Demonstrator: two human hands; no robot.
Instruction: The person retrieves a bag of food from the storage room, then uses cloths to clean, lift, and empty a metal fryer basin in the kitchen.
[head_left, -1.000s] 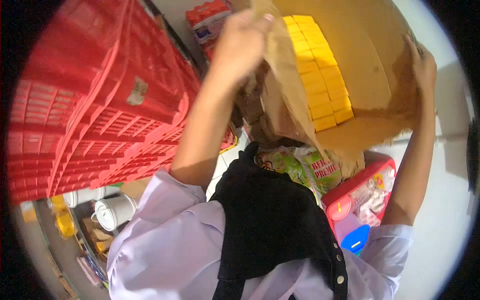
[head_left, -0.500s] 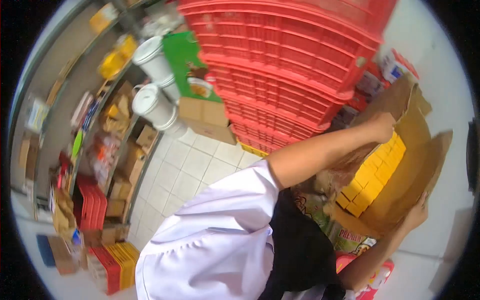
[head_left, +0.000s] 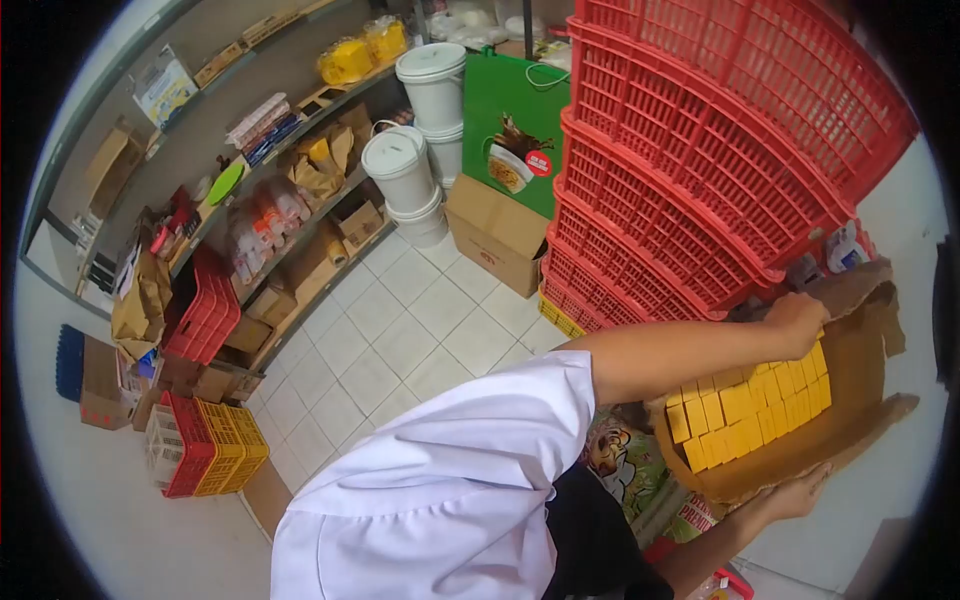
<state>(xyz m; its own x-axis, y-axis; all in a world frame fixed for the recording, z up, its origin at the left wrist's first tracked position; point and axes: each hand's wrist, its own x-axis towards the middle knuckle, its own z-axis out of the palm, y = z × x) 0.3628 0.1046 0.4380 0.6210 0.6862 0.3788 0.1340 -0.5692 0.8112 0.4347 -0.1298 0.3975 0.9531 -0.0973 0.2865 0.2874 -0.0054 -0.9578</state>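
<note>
An open cardboard box (head_left: 862,385) at the right holds several rows of small yellow packs (head_left: 752,412). My left hand (head_left: 796,326) is closed on the box's upper edge, with the forearm crossing in front of its near corner. Along the lower side, my right hand (head_left: 797,494) grips the cardboard near the flap; some of its fingers are hidden. Below the box are printed green bags (head_left: 625,450), partly covered by my arm and dark apron (head_left: 595,530).
Stacked red crates (head_left: 690,170) rise just beyond my left arm. White buckets (head_left: 400,165), a green bag (head_left: 510,130) and a closed carton (head_left: 495,235) stand farther back. Loaded shelves (head_left: 310,225) line the left. Red and yellow crates (head_left: 230,450) sit on the tiled floor (head_left: 400,310).
The view has swung left, so shelves and crates appear farther right and more of the floor shows. The box looks more level across the picture. Both hands stay on it.
</note>
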